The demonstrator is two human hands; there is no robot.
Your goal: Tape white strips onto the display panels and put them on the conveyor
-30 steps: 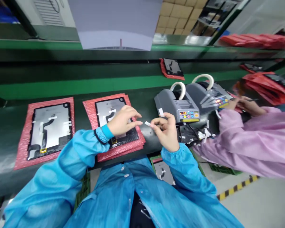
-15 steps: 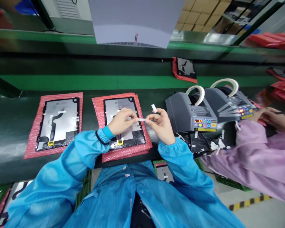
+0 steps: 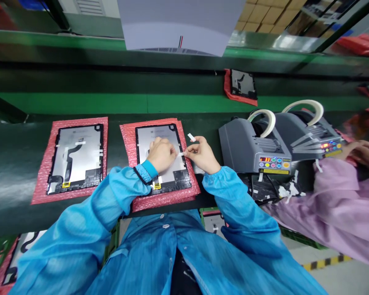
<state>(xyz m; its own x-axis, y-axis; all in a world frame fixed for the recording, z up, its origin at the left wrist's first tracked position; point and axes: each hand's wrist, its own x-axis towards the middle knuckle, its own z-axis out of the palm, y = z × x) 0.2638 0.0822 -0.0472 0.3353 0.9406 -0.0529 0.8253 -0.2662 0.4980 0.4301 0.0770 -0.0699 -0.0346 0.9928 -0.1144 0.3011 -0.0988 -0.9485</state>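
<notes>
A tablet back panel (image 3: 160, 139) lies on a stack of pink bubble wrap (image 3: 129, 139) in front of me. My left hand (image 3: 161, 154) rests over the panel, fingers curled, pinching one end of a white tape strip (image 3: 181, 154). My right hand (image 3: 202, 155) pinches the other end at the panel's right edge. A second white tape piece (image 3: 191, 137) sticks up from my right hand's fingers. Both sleeves are blue.
Another panel (image 3: 76, 157) on pink wrap lies to the left. Two grey tape dispensers (image 3: 253, 145) (image 3: 307, 133) stand to the right. A co-worker's pink sleeve (image 3: 335, 196) and hand (image 3: 361, 153) are at the far right. A further panel (image 3: 241, 84) lies on the back belt.
My hands have come together and dropped onto the panel, stretching the tape strip between them. The view has shifted so the dispensers sit further right.
</notes>
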